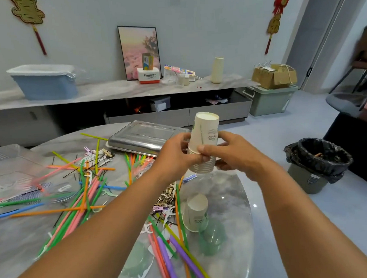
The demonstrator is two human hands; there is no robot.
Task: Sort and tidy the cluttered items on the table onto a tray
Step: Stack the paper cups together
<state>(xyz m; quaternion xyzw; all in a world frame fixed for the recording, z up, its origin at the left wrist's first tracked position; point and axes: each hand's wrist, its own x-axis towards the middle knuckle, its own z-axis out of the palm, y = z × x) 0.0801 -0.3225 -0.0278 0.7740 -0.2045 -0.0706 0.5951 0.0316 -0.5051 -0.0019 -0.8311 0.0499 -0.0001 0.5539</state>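
Here, head view: our left hand (pixel 176 154) and right hand (pixel 225 152) both grip a nested paper cup stack (pixel 204 144), upturned above the table (pixel 222 191). We judge cups are being gathered; next, the lone cup (pixel 196 212), then the steel tray (pixel 142 136).

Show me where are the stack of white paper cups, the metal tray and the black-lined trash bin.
stack of white paper cups (pixel 204 135): head view, side wall.
metal tray (pixel 136 138): head view, upturned bottom.
black-lined trash bin (pixel 306 176): head view, grey side.
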